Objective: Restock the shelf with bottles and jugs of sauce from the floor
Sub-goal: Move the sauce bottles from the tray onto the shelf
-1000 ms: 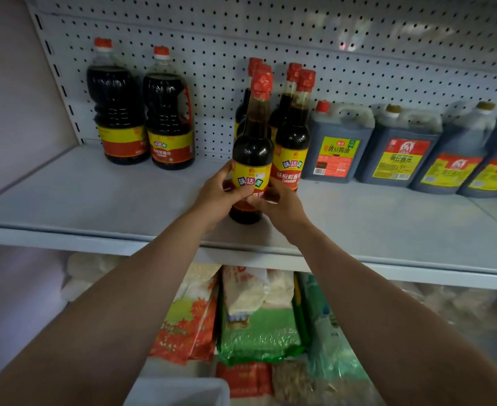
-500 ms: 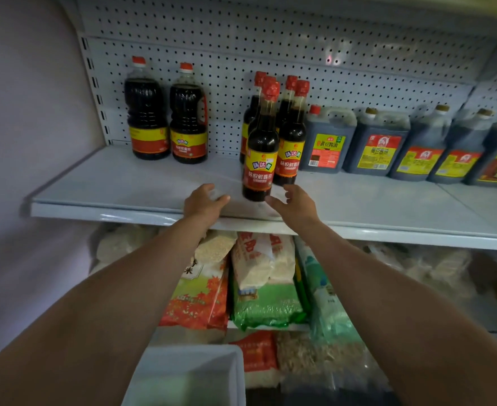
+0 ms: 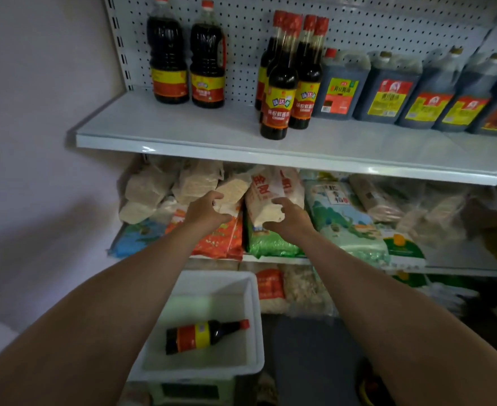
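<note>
Both of my hands hang in the air holding nothing: my left hand [image 3: 205, 210] has its fingers loosely curled, and my right hand [image 3: 289, 218] is relaxed the same way, just beside it. Above and beyond my hands stands the bottle [image 3: 279, 92] of dark sauce, upright near the front edge of the shelf [image 3: 183, 128], well apart from either palm, with a cluster of matching red-capped bottles [image 3: 307, 80] touching it from behind. Below my forearms, close to me, a second bottle [image 3: 205, 335] lies on its side in a white bin [image 3: 254, 317], cap pointing toward my right. Up to the left of my left hand I see two big bottles [image 3: 187, 63] against the pegboard back. Up to the right of my right hand runs a row of blue jugs [image 3: 387, 89] along the same shelf. Directly behind my fingers, bags of grain [image 3: 341, 221] are stacked on the lower shelf.
</note>
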A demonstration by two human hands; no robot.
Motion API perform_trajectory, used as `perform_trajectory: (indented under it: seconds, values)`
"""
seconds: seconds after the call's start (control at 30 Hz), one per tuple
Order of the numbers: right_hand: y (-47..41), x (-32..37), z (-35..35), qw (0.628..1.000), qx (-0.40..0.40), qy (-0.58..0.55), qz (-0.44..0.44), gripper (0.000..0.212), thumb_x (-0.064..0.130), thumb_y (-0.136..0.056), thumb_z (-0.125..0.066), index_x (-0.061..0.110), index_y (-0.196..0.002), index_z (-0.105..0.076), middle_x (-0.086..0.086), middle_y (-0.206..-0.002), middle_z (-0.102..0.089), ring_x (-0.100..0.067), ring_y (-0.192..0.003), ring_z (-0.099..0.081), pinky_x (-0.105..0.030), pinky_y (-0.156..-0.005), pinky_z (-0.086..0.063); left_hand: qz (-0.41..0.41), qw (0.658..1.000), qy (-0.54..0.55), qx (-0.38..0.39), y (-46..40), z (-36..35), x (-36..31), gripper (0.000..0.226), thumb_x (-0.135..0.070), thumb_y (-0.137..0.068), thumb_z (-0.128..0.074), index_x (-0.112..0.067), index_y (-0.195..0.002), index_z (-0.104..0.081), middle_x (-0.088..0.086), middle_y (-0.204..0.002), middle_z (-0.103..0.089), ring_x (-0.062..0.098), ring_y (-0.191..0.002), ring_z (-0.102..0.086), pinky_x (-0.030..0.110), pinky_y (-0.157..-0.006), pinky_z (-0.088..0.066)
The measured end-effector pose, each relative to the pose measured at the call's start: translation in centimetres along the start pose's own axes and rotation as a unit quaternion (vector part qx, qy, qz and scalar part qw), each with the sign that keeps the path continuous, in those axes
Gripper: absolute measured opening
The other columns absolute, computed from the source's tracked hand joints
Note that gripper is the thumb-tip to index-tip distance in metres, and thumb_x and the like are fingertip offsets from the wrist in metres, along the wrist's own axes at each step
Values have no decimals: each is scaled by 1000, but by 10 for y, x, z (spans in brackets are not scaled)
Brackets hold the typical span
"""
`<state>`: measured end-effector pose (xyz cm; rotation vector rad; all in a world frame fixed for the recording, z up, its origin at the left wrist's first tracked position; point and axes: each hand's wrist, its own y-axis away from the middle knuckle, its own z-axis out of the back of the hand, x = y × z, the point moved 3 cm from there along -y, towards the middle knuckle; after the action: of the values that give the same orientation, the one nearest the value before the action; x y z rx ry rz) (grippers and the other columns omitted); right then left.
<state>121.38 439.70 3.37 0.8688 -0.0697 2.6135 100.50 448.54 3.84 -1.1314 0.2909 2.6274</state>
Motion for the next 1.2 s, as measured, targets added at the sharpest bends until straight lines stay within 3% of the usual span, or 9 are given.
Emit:
perform_trajectory:
  seconds: [0.2,0.37,0.5,0.63,0.7,0.77,0.87,1.03,1.2]
  values:
    - [11,-19,-43,998,43,24,-28,68,33,-84,-81,28,-142,-47,-14,-133,-58,-32,-115,-59,-32,-81,-45,35,999,-9,23,17,-20,36,64,-26,-80,-82,-23,-137,-54,12,-130,-63,26,-114,-62,28,-85,-46]
    - [6,-51,-82,994,88,35,-50,72,36,-84,-81,26,-145,-45,-13,-130,-59,-31,-113,-60,-32,-79,-46,77,996,0,50,25,-56,76,69,-25,-80,-82,-22,-141,-51,8,-137,-58,27,-122,-56,33,-96,-48]
    - [-5,-78,-113,989,124,-2,-86,64,34,-81,-81,25,-138,-51,-1,-119,-64,-19,-101,-61,-30,-75,-47,120,990,8,79,18,-89,108,70,-26,-82,-80,-20,-144,-47,10,-138,-55,27,-126,-52,32,-95,-43]
    - [-37,-161,-193,977,178,-25,-110,81,58,-55,-78,32,-128,-55,-1,-121,-67,-25,-108,-66,-47,-85,-58,172,978,-26,118,11,-125,141,67,-29,-84,-78,-21,-144,-48,11,-136,-57,27,-125,-53,31,-98,-42]
    - [-36,-178,-214,969,211,-21,-124,76,47,-67,-83,26,-134,-54,-4,-129,-63,-26,-112,-63,-50,-89,-56,200,970,-38,135,10,-145,158,65,-29,-85,-77,-21,-143,-48,11,-135,-58,28,-124,-54,33,-100,-43]
    - [-27,-164,-210,959,242,-5,-148,66,36,-80,-82,18,-138,-54,-7,-130,-61,-28,-115,-61,-44,-94,-54,223,961,-54,154,9,-166,176,64,-29,-85,-76,-23,-143,-49,12,-133,-59,28,-123,-55,34,-100,-45]
    - [-30,-185,-234,936,308,25,-166,56,41,-86,-76,14,-132,-60,-5,-124,-66,-27,-117,-62,-31,-86,-46,255,947,-71,182,5,-199,202,63,-30,-84,-76,-24,-142,-51,11,-130,-61,30,-117,-59,34,-95,-46]
    - [-38,-227,-277,905,369,21,-213,55,48,-88,-71,11,-129,-63,-5,-117,-68,-26,-108,-66,-30,-82,-48,273,930,-102,224,-1,-259,247,62,-38,-84,-75,-19,-139,-53,13,-127,-64,33,-121,-55,38,-101,-44]
    - [-46,-250,-298,889,409,41,-200,32,46,-91,-69,14,-87,-71,1,-79,-67,-16,-77,-64,-30,-68,-51,280,922,-155,217,8,-308,279,54,-44,-81,-76,-26,-130,-61,8,-126,-63,31,-127,-47,40,-102,-42]
